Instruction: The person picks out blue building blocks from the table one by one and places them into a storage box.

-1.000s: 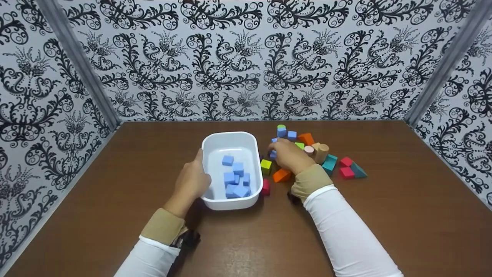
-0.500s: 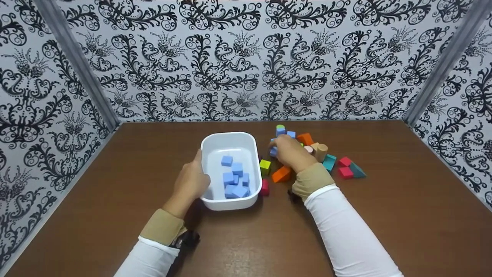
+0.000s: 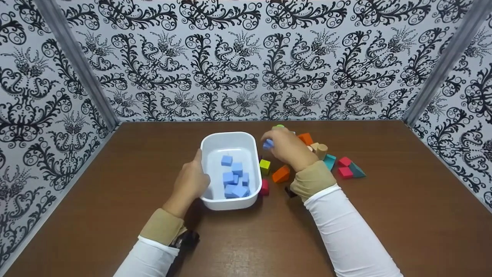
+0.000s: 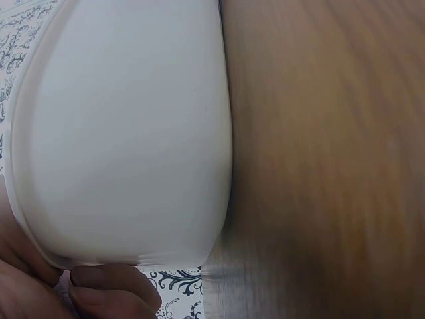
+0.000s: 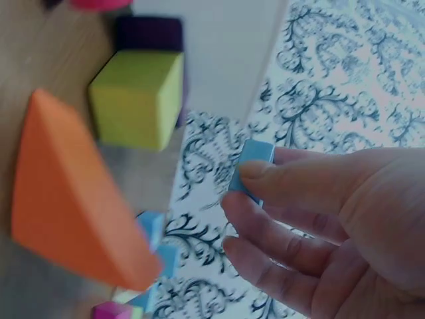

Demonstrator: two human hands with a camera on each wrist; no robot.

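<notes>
My left hand holds the left rim of a white plastic tub, its thumb lying over the inner side. In the left wrist view several fingers curl against the outer wall of the tub. Inside the tub lie several blue blocks. To the tub's right, my right hand pinches a small blue block between thumb and fingers, raised off the table. In the head view this block shows just left of the hand.
Right of the tub sit a yellow-green cube, an orange wedge and a red block. Beyond the right hand are a wooden cylinder, a teal block, red cubes and a teal triangle. A patterned wall stands behind.
My right hand has taken hold of a blue block among the pile, lifted it and shifted slightly left and away. The left hand and the tub have stayed in place.
</notes>
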